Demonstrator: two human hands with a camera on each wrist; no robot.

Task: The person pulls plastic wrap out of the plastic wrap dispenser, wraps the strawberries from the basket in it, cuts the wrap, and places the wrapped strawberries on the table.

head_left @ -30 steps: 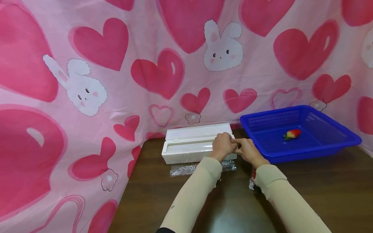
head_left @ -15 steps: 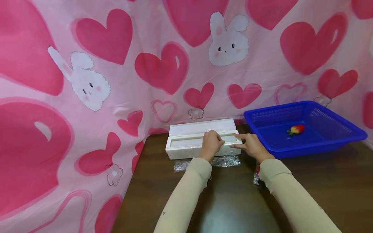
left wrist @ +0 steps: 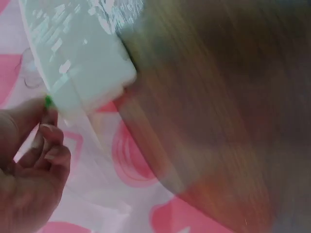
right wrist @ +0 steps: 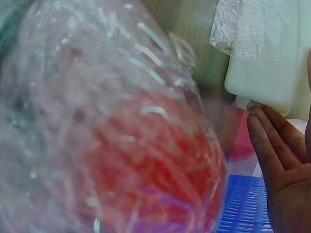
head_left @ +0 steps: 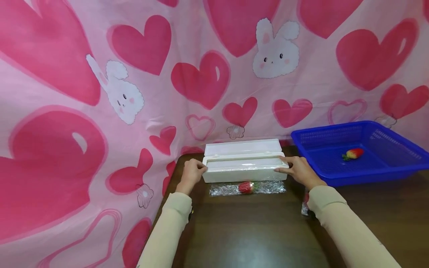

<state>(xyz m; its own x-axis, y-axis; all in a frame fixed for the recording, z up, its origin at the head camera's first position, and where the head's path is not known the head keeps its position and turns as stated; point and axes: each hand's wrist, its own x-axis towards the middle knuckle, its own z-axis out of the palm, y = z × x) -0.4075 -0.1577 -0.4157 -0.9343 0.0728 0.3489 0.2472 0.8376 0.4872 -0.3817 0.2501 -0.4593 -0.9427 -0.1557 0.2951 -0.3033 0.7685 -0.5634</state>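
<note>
A white cling film dispenser box (head_left: 246, 175) stands at the back of the dark table, its lid raised. Film runs down its front to the table, where a red strawberry (head_left: 246, 187) lies on the crinkled film strip (head_left: 221, 189). My left hand (head_left: 191, 173) is at the box's left end. In the left wrist view its thumb and finger pinch a small green piece (left wrist: 48, 100) at the box's corner; its kind is unclear. My right hand (head_left: 301, 171) holds the box's right end, thumb in front, fingers fairly straight along the end.
A blue plastic basket (head_left: 335, 173) stands to the right, holding a red-yellow strawberry (head_left: 354, 153). A film-wrapped strawberry (right wrist: 155, 165) fills the foreground of the right wrist view; in the head view my right sleeve partly covers it. A pink heart-print cloth (head_left: 147, 96) hangs behind.
My left hand has travelled leftward along the box from its right end to its left end, uncovering the strawberry on the film. My right hand stays at the right end. The view has shifted slightly.
</note>
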